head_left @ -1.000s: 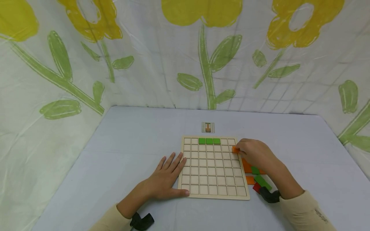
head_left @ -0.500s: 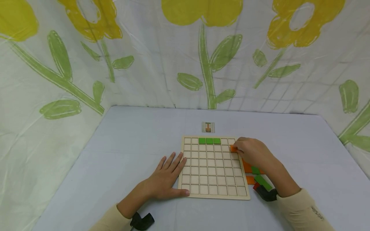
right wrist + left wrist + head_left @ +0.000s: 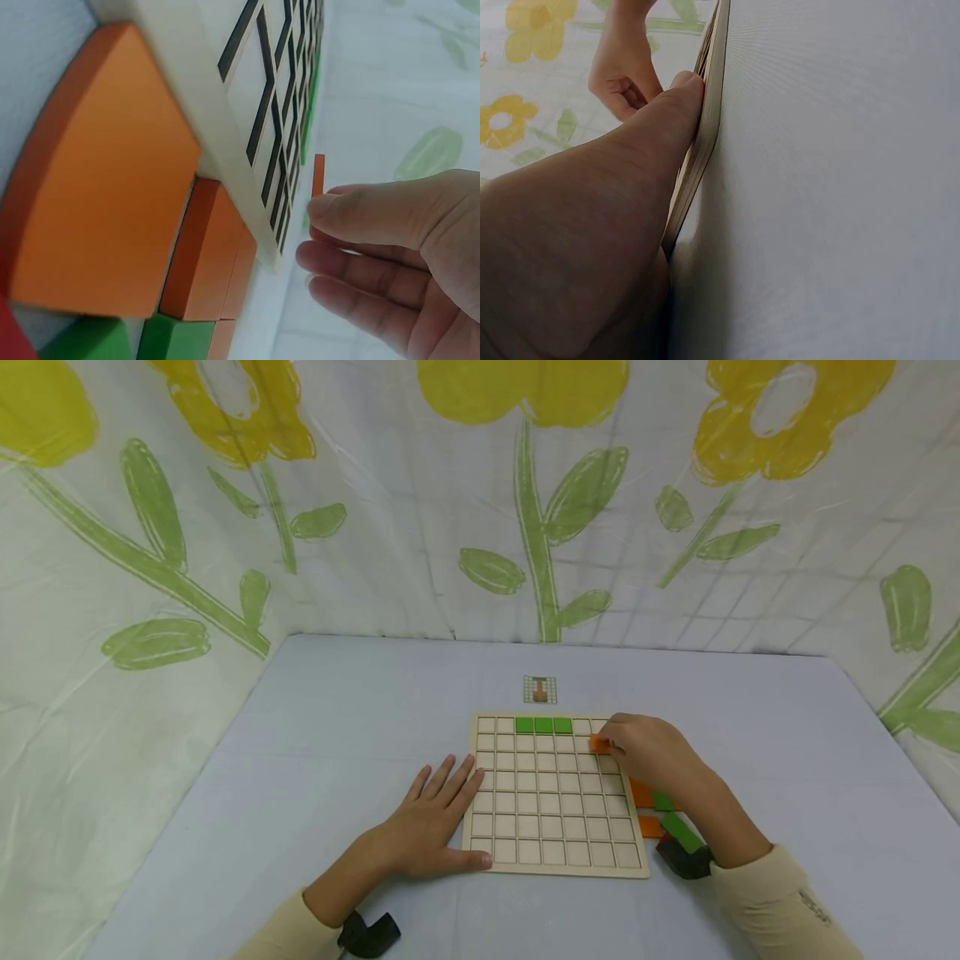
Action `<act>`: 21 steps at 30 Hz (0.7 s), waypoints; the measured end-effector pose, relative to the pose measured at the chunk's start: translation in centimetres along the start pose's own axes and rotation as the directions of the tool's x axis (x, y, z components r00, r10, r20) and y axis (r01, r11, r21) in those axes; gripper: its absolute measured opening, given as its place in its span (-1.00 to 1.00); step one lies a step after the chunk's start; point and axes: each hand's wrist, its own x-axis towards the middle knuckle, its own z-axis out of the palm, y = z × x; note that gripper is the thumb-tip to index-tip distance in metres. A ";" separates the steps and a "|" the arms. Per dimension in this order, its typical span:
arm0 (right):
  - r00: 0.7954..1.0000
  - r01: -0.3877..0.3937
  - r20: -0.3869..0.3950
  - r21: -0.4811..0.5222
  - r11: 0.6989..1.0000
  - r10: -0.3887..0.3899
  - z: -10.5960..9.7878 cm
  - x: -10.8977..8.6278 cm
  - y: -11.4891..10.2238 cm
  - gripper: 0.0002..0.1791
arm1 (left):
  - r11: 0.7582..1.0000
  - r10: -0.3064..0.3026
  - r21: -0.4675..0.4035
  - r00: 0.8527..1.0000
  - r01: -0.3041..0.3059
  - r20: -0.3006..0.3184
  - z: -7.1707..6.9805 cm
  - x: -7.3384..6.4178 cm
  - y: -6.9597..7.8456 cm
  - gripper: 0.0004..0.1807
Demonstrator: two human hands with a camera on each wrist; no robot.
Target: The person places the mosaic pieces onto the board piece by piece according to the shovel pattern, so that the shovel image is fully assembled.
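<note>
A wooden grid board lies on the table, with three green square tiles side by side in its top row. My left hand rests at the board's left edge with fingers spread, its thumb on the near corner; the left wrist view shows that thumb against the rim. Between thumb and fingertips, my right hand pinches a small orange tile over the right end of the second row. Seen edge-on in the right wrist view, the orange tile stands out past the thumb tip.
Right of the board lie loose orange tiles, green tiles and a red one, partly hidden by the right arm and its black wrist camera. A small pattern card lies behind the board. A flower-printed curtain hangs beyond the table.
My right hand has moved slightly left and away from me, carrying the orange tile further in over the board. My left hand has stayed in place.
</note>
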 end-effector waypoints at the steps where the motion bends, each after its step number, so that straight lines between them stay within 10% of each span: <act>1: 1.000 -0.001 0.000 0.001 1.000 0.001 0.0 0.1 -0.1 -0.82 | 1.000 0.001 -0.001 1.000 -0.001 0.000 0.0 0.0 0.0 0.22; 21: 0.999 0.046 0.003 0.022 0.999 -0.046 0.5 1.7 -1.3 -0.82 | 1.000 -0.005 0.007 1.000 0.004 0.007 0.0 0.0 0.0 0.22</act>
